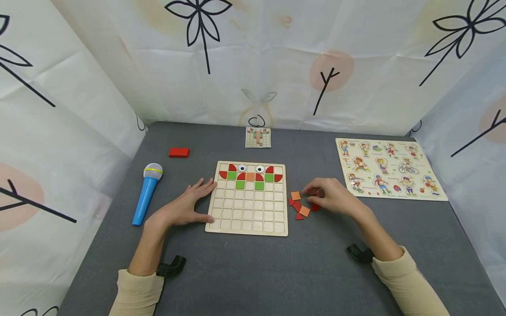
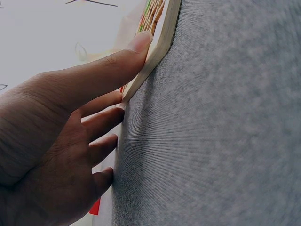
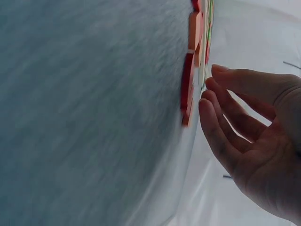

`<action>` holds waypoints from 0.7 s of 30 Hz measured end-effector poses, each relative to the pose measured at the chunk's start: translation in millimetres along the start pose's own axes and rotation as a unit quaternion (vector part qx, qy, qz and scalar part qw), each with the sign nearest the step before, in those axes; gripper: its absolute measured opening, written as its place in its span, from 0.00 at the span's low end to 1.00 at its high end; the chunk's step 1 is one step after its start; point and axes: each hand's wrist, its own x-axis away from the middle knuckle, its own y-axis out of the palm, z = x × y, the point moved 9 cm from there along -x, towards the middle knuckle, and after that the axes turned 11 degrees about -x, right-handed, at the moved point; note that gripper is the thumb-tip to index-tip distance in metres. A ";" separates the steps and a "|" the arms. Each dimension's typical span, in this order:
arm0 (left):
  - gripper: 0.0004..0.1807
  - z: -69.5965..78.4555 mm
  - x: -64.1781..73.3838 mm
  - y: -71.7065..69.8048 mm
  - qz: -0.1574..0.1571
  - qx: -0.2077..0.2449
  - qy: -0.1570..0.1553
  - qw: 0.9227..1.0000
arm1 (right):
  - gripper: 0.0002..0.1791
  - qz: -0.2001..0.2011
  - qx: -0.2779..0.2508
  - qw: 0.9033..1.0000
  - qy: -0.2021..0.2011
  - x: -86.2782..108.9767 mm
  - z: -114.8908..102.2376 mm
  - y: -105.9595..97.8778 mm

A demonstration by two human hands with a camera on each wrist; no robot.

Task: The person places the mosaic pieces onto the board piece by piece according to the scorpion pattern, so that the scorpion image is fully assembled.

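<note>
A square wooden grid board (image 1: 248, 210) lies flat on the table, its upper rows holding red, green and orange pieces and two eye-like discs. My left hand (image 1: 183, 206) is spread along the board's left side, thumb on the lower left edge and fingertips at the upper left. In the left wrist view the thumb (image 2: 108, 73) presses the board's rim. Over the loose pieces right of the board hovers my right hand (image 1: 334, 196), fingers loosely bent, with no piece visible between the fingertips. Beneath and beside it lie red pieces (image 1: 296, 206) and orange squares (image 1: 304, 211).
A small pattern card (image 1: 258, 138) is behind the board. A red block (image 1: 179, 152) and a blue toy microphone (image 1: 147, 194) lie at the left. On the right rests a picture board (image 1: 389, 169) with cartoon figures. Printed cloth (image 1: 276, 57) hangs around the grey table (image 1: 261, 272).
</note>
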 end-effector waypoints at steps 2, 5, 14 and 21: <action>0.62 0.1 0.1 0.6 0.000 0.003 0.003 1.000 | 0.12 0.003 0.009 1.000 0.000 7.0 3.7 -3.2; 0.62 1.8 0.7 0.2 0.005 0.010 0.011 1.000 | 0.12 0.010 0.024 1.000 -0.003 15.2 6.6 -7.6; 0.63 1.9 0.6 -0.1 0.006 0.008 0.010 1.000 | 0.12 0.012 0.025 1.000 0.013 22.0 17.5 -13.4; 0.63 2.3 0.3 0.0 0.005 0.012 0.015 1.000 | 0.11 -0.009 0.007 1.000 0.016 18.8 20.4 -13.2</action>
